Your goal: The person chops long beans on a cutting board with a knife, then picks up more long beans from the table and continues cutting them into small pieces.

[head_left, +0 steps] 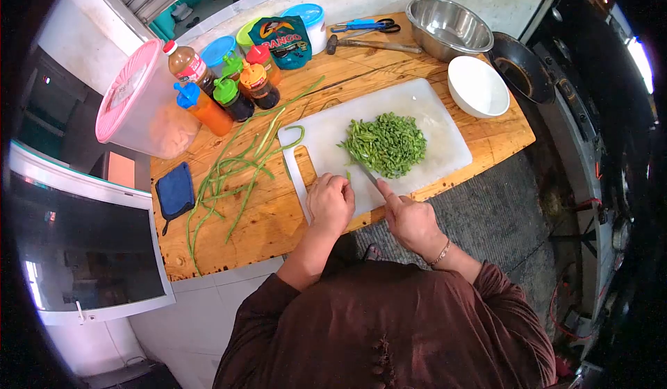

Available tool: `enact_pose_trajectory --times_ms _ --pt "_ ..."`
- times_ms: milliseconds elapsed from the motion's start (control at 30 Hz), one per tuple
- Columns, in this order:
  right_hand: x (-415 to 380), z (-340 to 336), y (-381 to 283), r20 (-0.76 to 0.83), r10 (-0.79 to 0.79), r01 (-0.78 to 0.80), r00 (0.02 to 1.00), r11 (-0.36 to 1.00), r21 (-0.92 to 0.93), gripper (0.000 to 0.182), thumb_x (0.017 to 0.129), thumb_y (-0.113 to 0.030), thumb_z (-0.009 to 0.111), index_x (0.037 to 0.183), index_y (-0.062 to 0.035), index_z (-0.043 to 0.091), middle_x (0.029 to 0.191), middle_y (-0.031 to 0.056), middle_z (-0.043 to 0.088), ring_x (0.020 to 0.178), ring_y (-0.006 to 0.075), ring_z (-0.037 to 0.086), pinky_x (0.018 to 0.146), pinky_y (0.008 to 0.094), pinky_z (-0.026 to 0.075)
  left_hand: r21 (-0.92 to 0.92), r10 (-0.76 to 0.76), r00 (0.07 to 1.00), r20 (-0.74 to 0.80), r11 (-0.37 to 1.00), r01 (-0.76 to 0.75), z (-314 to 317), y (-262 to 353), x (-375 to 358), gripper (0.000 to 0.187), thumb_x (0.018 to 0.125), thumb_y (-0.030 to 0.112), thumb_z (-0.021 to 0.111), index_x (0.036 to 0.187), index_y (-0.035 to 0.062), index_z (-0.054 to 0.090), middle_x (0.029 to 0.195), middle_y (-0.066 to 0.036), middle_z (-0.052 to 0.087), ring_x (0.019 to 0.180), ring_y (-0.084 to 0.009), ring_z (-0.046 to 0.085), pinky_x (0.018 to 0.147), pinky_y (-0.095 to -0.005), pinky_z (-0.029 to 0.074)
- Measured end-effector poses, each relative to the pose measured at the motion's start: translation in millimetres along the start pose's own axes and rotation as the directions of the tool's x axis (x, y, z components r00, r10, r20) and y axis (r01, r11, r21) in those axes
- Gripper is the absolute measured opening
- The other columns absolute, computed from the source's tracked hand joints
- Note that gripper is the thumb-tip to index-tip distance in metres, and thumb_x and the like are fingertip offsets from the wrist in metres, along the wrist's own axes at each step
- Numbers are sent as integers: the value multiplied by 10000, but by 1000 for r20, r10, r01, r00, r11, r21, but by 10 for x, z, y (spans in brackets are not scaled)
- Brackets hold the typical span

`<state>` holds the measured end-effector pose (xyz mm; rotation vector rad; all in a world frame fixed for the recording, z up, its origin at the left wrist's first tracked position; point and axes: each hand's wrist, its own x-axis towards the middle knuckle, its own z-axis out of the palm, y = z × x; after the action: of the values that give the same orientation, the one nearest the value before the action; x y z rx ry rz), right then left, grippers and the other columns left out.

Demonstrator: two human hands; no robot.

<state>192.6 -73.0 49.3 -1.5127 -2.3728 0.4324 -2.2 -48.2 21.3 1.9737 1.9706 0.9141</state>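
On the white cutting board [442, 139] lies a heap of chopped green beans [387, 144]. My right hand [411, 224] grips a knife [368, 174], its index finger stretched along the top; the blade points at the heap's near edge. My left hand [331, 203] is closed, fingers curled, over the board's near left part beside the blade. A small green piece [349, 175] shows at its fingertips; whether they pinch it is hidden. Whole long green beans [240, 170] lie loose on the wooden table, left of the board, one reaching over the board's handle.
Sauce bottles [212, 111], a pink-lidded tub [139, 104] and a teal bag [283, 42] stand back left. A hammer [379, 44], scissors [386, 26], a steel bowl [450, 31] and a white bowl [478, 87] line the back right. A blue cloth [175, 189] lies left.
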Motion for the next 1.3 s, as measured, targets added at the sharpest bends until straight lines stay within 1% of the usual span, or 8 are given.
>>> enact_pose_trajectory --times_ms 267,567,667,867,967,1067,1167,1300 --pt "-203 46 -164 80 -32 28 996 998 51 668 863 -189 612 1490 -81 409 788 161 654 615 329 662 568 444 549 -59 100 993 -55 993 -103 25 -64 -1 25 809 72 665 831 66 655 856 -110 631 841 -350 625 729 -448 495" --pt "-105 183 -309 119 -37 54 992 988 -145 679 845 -109 545 1500 -41 381 791 142 659 636 292 681 573 416 555 26 144 989 -18 989 -144 -6 -54 10 25 812 84 654 823 61 659 861 -108 619 839 -350 614 737 -455 498" --pt "101 190 -339 131 -15 27 991 996 -85 677 856 -137 578 1497 -36 386 807 146 655 654 306 676 587 406 549 76 222 974 51 971 -226 -128 32 10 38 815 88 648 805 54 663 854 -112 618 832 -351 619 730 -461 503" --pt "184 243 -295 31 -104 106 994 990 -88 665 845 -116 555 1488 -35 404 779 128 656 621 273 668 565 384 547 48 173 981 86 983 -177 -172 29 14 79 808 100 651 760 39 665 814 -122 609 826 -339 629 731 -444 520" --pt "-49 185 -246 69 -83 91 994 988 -125 660 845 -124 559 1484 -41 416 783 127 658 623 271 668 569 384 546 91 132 986 103 986 -142 -196 89 19 78 802 114 667 775 46 693 825 -118 627 834 -339 632 739 -443 522" --pt "-213 31 -185 131 -46 57 990 995 -84 677 853 -140 607 1500 -114 408 792 133 653 619 310 668 578 443 548 88 78 983 165 992 -94 -184 43 69 86 794 117 681 835 68 738 871 -108 671 861 -337 649 760 -435 525" --pt "-171 -28 -104 105 -58 66 993 995 -70 655 856 -154 582 1489 -93 424 758 138 656 611 288 666 542 407 536 57 62 979 192 996 -74 -252 74 116 75 791 114 682 817 72 738 882 -107 688 861 -336 655 764 -426 530" --pt "16 93 51 15 3 -3 1000 1000 13 646 860 -169 595 1479 -100 424 772 158 668 617 343 662 579 451 548 52 18 968 249 998 -32 -261 81 151 77 793 115 677 792 64 735 902 -115 692 875 -343 660 779 -439 530"
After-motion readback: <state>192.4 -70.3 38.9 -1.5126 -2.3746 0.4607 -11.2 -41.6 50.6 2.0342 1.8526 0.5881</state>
